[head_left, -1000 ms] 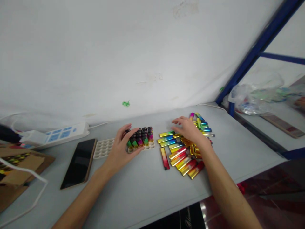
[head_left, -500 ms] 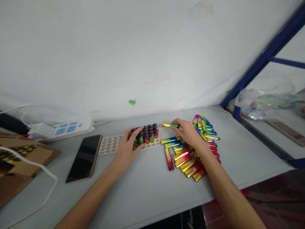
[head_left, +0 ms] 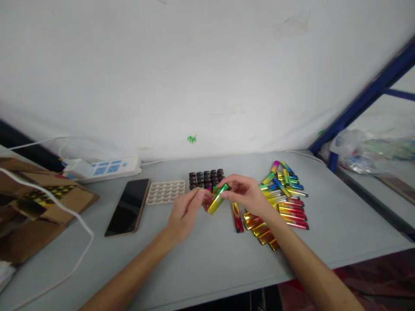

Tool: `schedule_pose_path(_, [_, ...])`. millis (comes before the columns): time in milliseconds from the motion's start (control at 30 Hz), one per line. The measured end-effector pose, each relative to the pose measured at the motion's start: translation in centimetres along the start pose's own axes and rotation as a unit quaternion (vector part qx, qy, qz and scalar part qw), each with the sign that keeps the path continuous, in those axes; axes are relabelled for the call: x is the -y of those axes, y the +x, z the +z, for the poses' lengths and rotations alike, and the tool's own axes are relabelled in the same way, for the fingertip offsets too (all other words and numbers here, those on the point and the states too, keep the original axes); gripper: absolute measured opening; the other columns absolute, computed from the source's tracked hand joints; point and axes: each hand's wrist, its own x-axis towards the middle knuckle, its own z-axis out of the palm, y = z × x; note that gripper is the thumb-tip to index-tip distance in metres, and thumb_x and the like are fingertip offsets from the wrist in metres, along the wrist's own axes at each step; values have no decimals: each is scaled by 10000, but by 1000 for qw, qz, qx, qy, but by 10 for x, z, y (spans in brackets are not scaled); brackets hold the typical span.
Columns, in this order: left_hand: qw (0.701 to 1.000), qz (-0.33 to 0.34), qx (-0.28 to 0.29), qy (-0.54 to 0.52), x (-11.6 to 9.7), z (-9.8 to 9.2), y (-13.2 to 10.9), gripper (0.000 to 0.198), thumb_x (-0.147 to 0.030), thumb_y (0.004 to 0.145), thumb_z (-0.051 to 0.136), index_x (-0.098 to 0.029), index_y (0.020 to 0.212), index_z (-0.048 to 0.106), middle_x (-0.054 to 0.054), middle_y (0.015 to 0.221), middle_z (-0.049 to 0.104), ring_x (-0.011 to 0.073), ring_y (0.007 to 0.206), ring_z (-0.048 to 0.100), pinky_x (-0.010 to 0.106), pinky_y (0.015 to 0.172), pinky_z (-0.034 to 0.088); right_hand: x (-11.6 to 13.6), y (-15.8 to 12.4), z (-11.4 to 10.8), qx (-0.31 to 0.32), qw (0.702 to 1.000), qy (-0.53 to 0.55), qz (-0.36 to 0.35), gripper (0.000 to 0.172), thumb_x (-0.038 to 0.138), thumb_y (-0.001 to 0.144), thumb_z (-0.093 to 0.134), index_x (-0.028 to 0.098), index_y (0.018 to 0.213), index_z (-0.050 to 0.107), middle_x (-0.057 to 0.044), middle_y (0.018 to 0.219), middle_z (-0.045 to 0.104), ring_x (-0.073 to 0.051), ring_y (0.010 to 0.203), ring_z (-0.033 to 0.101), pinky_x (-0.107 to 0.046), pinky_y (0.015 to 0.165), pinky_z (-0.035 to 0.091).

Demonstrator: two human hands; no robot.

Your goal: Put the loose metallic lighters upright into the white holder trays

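Note:
A shiny green and yellow lighter (head_left: 216, 201) is held at a tilt above the table. My right hand (head_left: 243, 192) grips its upper, dark end between thumb and fingers. The fingers of my left hand (head_left: 186, 211) are closed at its lower end, partly hidden behind it. Just beyond my hands, black-topped lighters (head_left: 205, 176) stand upright in rows; my fingers cover their front part. To the right lies a loose pile of metallic lighters (head_left: 293, 207) in red, gold, green and blue. One red and gold lighter (head_left: 237, 218) lies apart, below my right hand.
A cream tray (head_left: 165, 192) with round hollows is left of the upright lighters. Further left are a phone (head_left: 128, 207), a white power strip (head_left: 113, 168) and an open cardboard box (head_left: 68, 207). A white cable (head_left: 87, 229) crosses the left side. A blue frame (head_left: 356, 103) rises at right.
My right hand has brought the green and yellow lighter left and nearer. My left hand has left the upright lighters and met it. The view has shifted slightly.

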Motion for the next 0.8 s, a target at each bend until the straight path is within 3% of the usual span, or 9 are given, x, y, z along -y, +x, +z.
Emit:
schedule_pose_path(67, [988,-91,43,-120,3,8,3,554,-664,1023,474,-150,945,667,70,756,710,203,670,680,335,656,557,-3,0,10,16,998,-46,-28,361,553,894,785,220,1032,786,-1,771,661,-137,640,537,-272,585,441])
schedule_pose_path(133, [967,-156,75,-188,6,12,6,635,-765,964,479,-153,910,637,49,680,662,173,556,607,289,522,488,-8,0,16,14,992,-106,-70,366,557,911,770,220,1048,801,-2,762,641,-139,647,527,-277,605,440])
schedule_pose_path(233, [945,-224,96,-219,7,12,8,656,-818,912,515,-169,856,594,-13,619,552,96,462,431,216,422,325,-12,1,19,12,982,-152,-111,406,589,924,743,225,1091,814,-7,771,596,-151,672,522,-280,613,442])
schedule_pose_path(300, [936,-249,90,-233,6,11,8,606,-786,893,594,-181,862,567,-47,629,500,67,462,357,190,420,286,-12,0,17,9,983,-152,-106,449,614,950,696,229,1159,799,-12,785,600,-163,691,541,-288,629,459])
schedule_pose_path(433, [945,-230,64,-223,4,9,8,511,-693,887,692,-209,915,528,-53,706,514,67,505,394,166,423,290,-10,0,7,-78,984,-157,-45,484,590,1076,464,227,1192,763,-30,812,650,-186,742,588,-320,712,488])
schedule_pose_path(567, [960,-198,59,-189,-1,7,8,492,-702,920,642,-249,910,449,-91,632,464,69,461,312,163,406,235,-14,2,-4,-161,973,-167,-4,534,586,1101,368,213,1111,750,12,680,528,-164,631,515,-301,620,411])
schedule_pose_path(667, [976,-163,19,-140,-5,6,7,530,-722,901,648,-237,829,447,-107,585,342,71,480,234,185,434,214,-19,4,-9,-179,969,-171,0,547,599,1098,366,207,1055,745,21,666,502,-157,618,506,-293,608,389])
schedule_pose_path(800, [993,-111,-30,-23,-2,3,7,612,-736,901,603,-224,639,395,-66,567,314,89,514,272,248,463,203,-22,5,-10,-165,969,-186,7,555,596,1101,359,205,1051,750,17,673,521,-158,626,521,-291,614,389])
